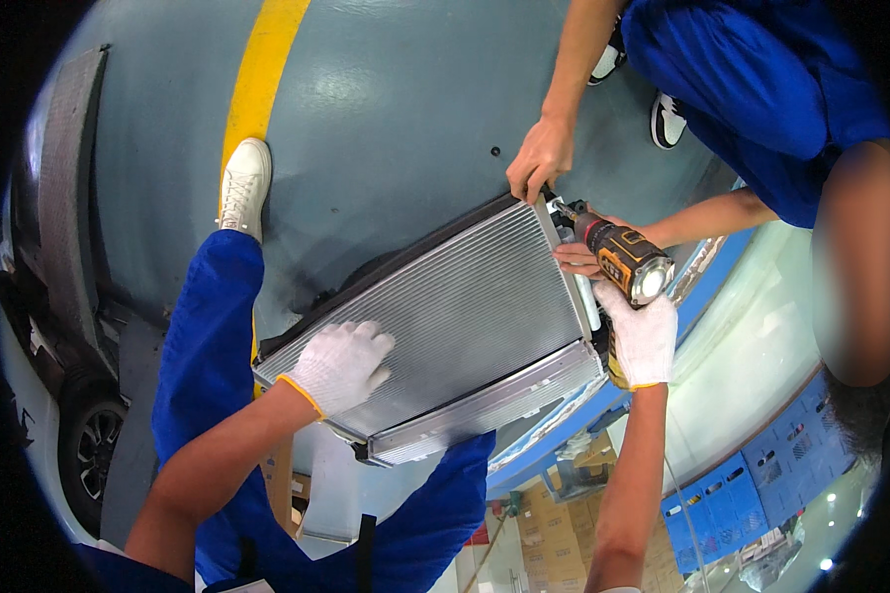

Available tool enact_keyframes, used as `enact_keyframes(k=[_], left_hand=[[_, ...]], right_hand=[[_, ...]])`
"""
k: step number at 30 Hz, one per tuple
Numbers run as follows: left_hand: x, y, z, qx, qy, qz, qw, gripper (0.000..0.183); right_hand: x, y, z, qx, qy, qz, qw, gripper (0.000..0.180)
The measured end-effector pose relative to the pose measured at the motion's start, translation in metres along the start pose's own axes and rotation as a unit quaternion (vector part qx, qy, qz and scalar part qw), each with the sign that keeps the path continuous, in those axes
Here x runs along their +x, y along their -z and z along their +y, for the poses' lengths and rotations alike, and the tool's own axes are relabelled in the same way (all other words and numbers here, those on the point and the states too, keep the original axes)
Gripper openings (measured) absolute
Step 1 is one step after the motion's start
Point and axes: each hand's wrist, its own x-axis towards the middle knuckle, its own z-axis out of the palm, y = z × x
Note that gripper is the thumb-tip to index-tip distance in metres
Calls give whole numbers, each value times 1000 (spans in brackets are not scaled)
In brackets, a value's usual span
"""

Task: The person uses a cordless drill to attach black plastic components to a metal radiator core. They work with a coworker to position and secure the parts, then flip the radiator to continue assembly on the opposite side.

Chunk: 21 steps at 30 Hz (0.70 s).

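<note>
A radiator assembly (452, 296) with fine silver fins lies tilted in front of me, a second, narrower finned panel (482, 404) along its near side. On the fins rests my left hand (345, 363) in a white knit glove, fingers slightly spread and gripping nothing. My right hand (641, 337), gloved too, grips the handle of a black and orange cordless drill (627, 259). Its bit points at the fittings on the radiator's upper right corner. A co-worker's bare hand (545, 159) pinches that corner. Their other hand (578, 259) is partly hidden behind the drill, touching the radiator's side.
The co-worker in blue trousers (734, 81) crouches at the upper right. A small black round part (495, 151) lies on the grey floor (386, 89), beyond the radiator. A car wheel (96, 452) is at the left. Cardboard boxes (556, 526) stand at the lower right.
</note>
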Motion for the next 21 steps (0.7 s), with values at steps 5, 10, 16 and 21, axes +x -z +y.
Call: enact_keyframes(k=[5,10,16,21], left_hand=[[0,0,1,0,7,-4,1000,41],[-1,4,2,7,13,-15,1000,40],[-1,3,0,3,5,-5,1000,41],[-1,2,0,2,4,-11,1000,40]], right_hand=[[1,3,-11,-30,-12,-12,999,42],[2,1,-12,-87,8,-1,996,48],[9,-1,-12,-108,22,22,994,54],[4,23,-19,-179,5,-31,983,54]])
